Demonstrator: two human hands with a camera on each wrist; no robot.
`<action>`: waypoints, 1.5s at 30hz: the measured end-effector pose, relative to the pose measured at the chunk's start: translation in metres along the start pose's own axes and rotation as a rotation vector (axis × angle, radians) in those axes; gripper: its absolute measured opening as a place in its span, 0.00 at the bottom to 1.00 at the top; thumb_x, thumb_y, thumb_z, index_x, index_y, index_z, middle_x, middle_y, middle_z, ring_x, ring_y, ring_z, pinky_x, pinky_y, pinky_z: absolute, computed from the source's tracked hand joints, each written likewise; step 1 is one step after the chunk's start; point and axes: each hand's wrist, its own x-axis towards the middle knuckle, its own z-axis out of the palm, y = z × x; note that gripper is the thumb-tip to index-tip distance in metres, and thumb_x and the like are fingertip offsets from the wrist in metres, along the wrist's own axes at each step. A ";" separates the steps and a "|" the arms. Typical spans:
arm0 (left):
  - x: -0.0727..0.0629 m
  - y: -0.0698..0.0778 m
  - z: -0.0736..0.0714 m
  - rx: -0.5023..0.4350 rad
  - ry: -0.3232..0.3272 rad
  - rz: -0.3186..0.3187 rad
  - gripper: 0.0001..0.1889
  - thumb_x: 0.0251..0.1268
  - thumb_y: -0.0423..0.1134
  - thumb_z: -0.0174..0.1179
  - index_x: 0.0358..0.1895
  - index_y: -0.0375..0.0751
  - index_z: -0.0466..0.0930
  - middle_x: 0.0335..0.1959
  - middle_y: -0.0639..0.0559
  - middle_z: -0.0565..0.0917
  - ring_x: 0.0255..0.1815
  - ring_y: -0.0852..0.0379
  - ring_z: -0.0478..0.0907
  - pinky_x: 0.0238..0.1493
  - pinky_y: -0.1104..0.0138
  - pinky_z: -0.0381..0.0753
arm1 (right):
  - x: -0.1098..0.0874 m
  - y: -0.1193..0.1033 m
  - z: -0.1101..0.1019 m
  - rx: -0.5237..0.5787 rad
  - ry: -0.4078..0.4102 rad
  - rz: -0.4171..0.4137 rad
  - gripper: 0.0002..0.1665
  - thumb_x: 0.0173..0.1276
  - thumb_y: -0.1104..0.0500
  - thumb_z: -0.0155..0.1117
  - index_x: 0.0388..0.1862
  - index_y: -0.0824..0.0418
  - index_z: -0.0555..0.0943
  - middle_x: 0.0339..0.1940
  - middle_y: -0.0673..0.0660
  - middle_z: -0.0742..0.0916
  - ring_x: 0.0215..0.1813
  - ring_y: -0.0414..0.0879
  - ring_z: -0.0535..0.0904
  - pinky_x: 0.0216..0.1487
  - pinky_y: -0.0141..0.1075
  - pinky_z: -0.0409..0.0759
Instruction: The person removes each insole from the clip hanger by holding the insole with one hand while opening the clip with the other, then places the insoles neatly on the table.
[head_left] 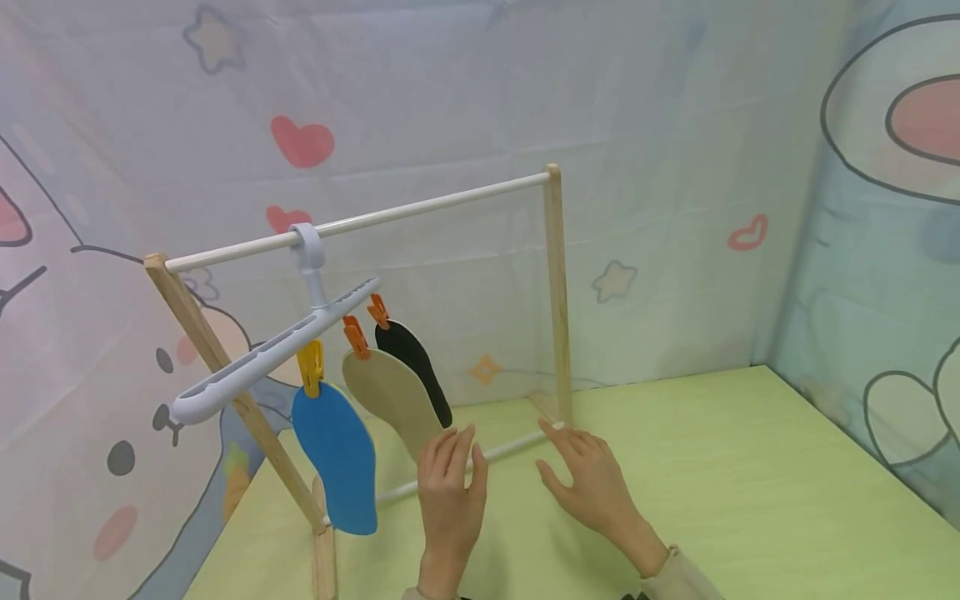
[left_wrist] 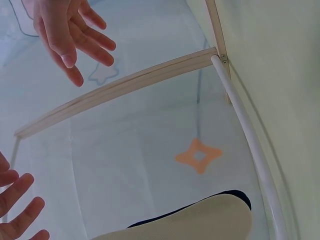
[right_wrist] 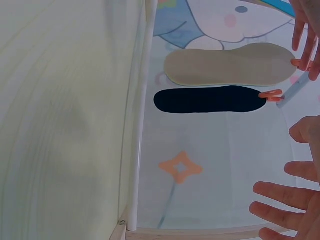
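Observation:
My left hand [head_left: 452, 492] is raised near the lower tip of a beige insole [head_left: 393, 392], fingers loosely extended and holding nothing. To its right, my right hand [head_left: 592, 483] hovers with fingers spread and nothing in them. A blue insole [head_left: 335, 454] hangs from a yellow clothespin [head_left: 311, 367] on a pale grey hanger [head_left: 277, 354]. Orange clothespins [head_left: 356, 337] hold the beige insole and, behind it, a black insole [right_wrist: 210, 99]. In the right wrist view the beige and black insoles lie apart, side by side. Whether the left fingertips touch the beige insole cannot be told.
The hanger hooks over the white top bar [head_left: 420, 207] of a rack with wooden posts [head_left: 557, 292]. A lower white bar [head_left: 517, 446] runs behind the hands. The rack stands on a light green table [head_left: 712, 467]. A cartoon-printed curtain [head_left: 660, 108] forms the backdrop.

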 end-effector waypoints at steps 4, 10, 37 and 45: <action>0.001 0.000 -0.001 0.000 0.007 0.007 0.10 0.57 0.34 0.54 0.38 0.34 0.81 0.31 0.44 0.83 0.39 0.47 0.77 0.43 0.58 0.74 | 0.000 0.000 0.000 0.007 -0.005 0.010 0.30 0.53 0.53 0.64 0.57 0.56 0.73 0.42 0.53 0.85 0.46 0.51 0.79 0.47 0.49 0.74; 0.004 0.001 -0.003 -0.008 0.018 0.004 0.13 0.63 0.37 0.49 0.39 0.33 0.81 0.34 0.44 0.83 0.40 0.47 0.77 0.44 0.59 0.74 | 0.001 0.000 -0.001 0.019 -0.015 0.026 0.27 0.54 0.53 0.63 0.56 0.55 0.74 0.42 0.52 0.85 0.46 0.50 0.78 0.46 0.49 0.74; 0.016 0.004 -0.016 -0.102 0.122 0.033 0.13 0.63 0.32 0.49 0.45 0.31 0.79 0.39 0.40 0.82 0.44 0.45 0.75 0.54 0.72 0.70 | 0.000 -0.001 0.000 0.041 0.006 0.024 0.22 0.56 0.56 0.62 0.51 0.58 0.77 0.40 0.52 0.86 0.44 0.49 0.79 0.45 0.47 0.75; 0.017 0.006 -0.017 -0.140 0.147 0.032 0.13 0.63 0.32 0.48 0.44 0.30 0.79 0.39 0.40 0.82 0.44 0.45 0.75 0.54 0.72 0.70 | 0.000 -0.005 0.003 0.063 0.017 -0.001 0.21 0.55 0.57 0.63 0.49 0.59 0.78 0.42 0.53 0.85 0.46 0.51 0.79 0.49 0.49 0.74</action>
